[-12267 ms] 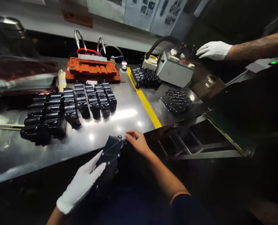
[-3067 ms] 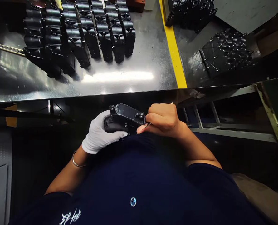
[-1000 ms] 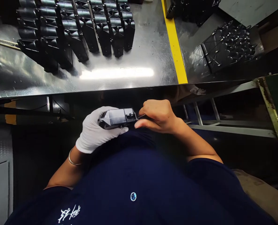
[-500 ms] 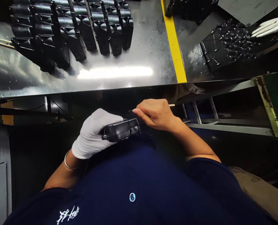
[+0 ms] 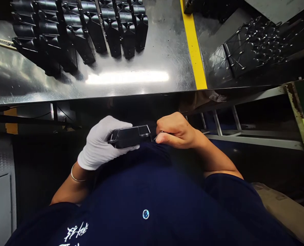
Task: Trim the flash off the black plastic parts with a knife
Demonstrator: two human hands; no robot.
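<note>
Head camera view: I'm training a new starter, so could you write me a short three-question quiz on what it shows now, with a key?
1. What does the left hand hold?
A) A silver bottle
B) A black part
C) A red cloth

2. True or false: on the metal table, the yellow stripe lies to the right of the rows of black parts.

3. Fill in the missing word: the right hand, pinching a thin tool, is bare, while the left one wears a white ____.

Key: 1. B; 2. True; 3. glove
</note>
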